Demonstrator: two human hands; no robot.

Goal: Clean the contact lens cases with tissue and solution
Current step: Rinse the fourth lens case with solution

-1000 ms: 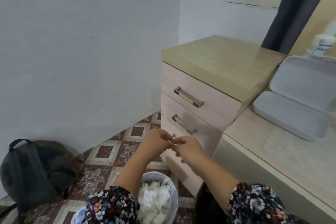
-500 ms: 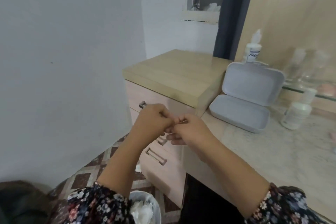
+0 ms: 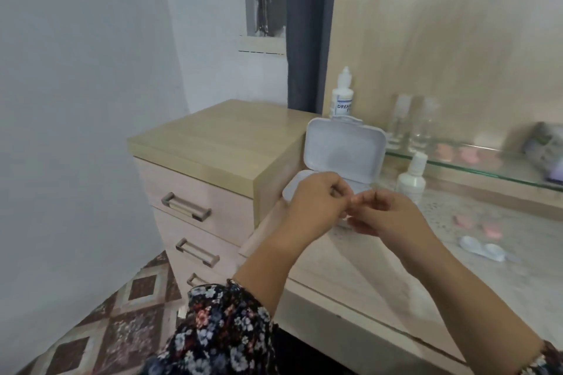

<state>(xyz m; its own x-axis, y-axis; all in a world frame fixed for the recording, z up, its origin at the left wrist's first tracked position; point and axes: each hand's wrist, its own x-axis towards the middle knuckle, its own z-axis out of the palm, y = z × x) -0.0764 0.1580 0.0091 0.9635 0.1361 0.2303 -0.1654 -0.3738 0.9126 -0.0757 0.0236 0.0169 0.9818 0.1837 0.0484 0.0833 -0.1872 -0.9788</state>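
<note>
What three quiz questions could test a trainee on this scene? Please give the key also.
1. Fill in: the labelled bottle stands ___ the white box.
2. True or false: the lid of the box is closed.
3. The clear lens case lies: A) on the drawer chest; B) on the desk; C) on the floor.

Key: 1 behind; 2 false, the lid stands open; 3 B.

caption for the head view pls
Both hands meet fingertip to fingertip before an open white box; clear lens case lies nearby.
</note>
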